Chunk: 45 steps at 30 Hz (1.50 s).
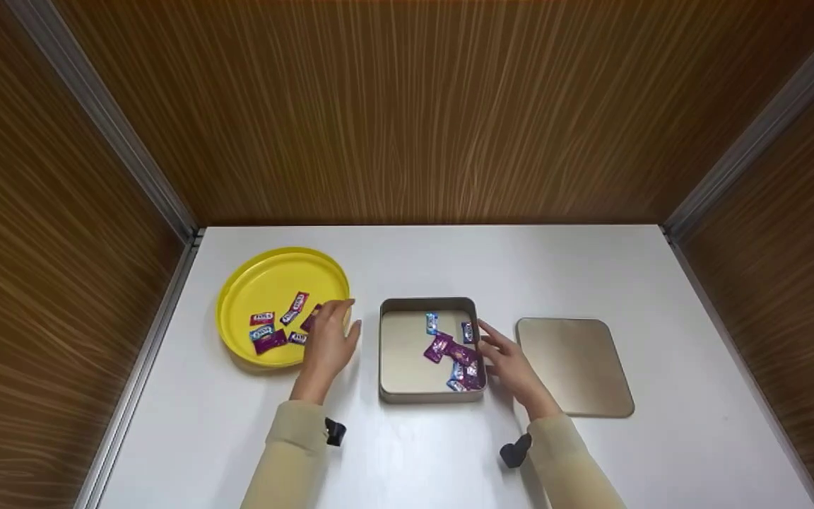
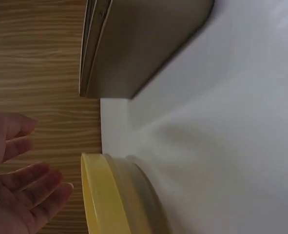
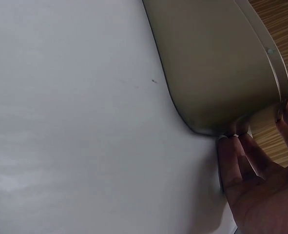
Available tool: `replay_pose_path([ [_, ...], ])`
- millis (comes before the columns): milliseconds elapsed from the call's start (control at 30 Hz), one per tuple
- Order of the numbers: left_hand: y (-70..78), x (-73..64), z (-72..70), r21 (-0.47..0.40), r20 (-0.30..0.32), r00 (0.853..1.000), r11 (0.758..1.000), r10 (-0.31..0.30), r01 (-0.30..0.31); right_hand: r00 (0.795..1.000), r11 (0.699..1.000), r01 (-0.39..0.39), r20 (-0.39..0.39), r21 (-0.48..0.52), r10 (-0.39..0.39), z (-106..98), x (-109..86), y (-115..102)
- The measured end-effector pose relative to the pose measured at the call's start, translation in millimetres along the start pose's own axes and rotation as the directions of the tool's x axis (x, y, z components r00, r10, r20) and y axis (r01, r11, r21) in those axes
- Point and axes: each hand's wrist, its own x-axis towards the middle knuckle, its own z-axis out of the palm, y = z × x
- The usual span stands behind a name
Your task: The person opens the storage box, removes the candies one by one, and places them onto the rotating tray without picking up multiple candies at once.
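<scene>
Nearest, stretches beige sleeves (image 1: 292, 452) over white tabletop (image 1: 435, 261); poises relaxed left hand (image 1: 327, 343) above yellow tray (image 1: 273, 272) and wrapped candies (image 1: 270, 341); touches outer wall of square tin (image 1: 401, 353) with outstretched right hand (image 1: 518, 369).

At centre left of the frame, a passage between the yellow tray (image 1: 255, 283) and the tin (image 1: 400, 353) is narrowed by the left hand (image 1: 329, 343). At centre right, the gap between tin and lid (image 1: 576, 367) is blocked by the right hand (image 1: 515, 367). Mid-frame, above the tin, a passable tabletop strip (image 1: 435, 261) is bounded by the wooden wall (image 1: 407, 113).
</scene>
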Motion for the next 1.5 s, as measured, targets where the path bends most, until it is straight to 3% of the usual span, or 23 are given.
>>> replay_pose_path([
  [133,19.0,-5.7,8.1,0.032,0.042,0.998,0.998,0.050,-0.051,1.000,1.000,-0.006,0.009,0.002,0.006,0.0,0.9,0.6],
  [267,38.2,-10.6,15.7,0.053,0.122,0.990,0.996,0.065,-0.071,1.000,1.000,-0.018,0.003,-0.016,0.018,-0.1,1.3,-0.2],
  [433,57.4,-15.9,28.9,0.055,0.227,0.971,0.994,0.079,-0.094,1.000,0.999,-0.013,0.027,-0.033,0.014,1.6,-13.1,-24.2],
  [567,65.6,-20.8,43.7,0.062,0.268,0.953,0.984,0.144,-0.166,1.000,1.000,-0.013,0.025,-0.018,0.013,0.4,-6.9,-15.3],
  [700,71.1,-25.7,58.0,0.079,0.319,0.927,0.969,0.197,-0.233,1.000,1.000,-0.003,0.005,-0.007,0.003,-0.4,1.3,-0.7],
  [967,80.2,-28.5,78.3,0.146,0.433,0.874,0.940,0.221,-0.310,1.000,1.000,0.017,-0.012,-0.015,-0.017,0.1,1.0,1.8],
  [1300,78.0,-28.8,94.0,0.181,0.485,0.856,0.938,0.177,-0.296,1.000,1.000,0.016,-0.014,-0.012,-0.016,0.3,2.0,2.6],
  [1500,75.5,-28.4,98.2,0.165,0.506,0.841,0.935,0.194,-0.315,1.000,1.000,0.024,-0.009,-0.005,-0.024,0.3,1.1,2.0],
])
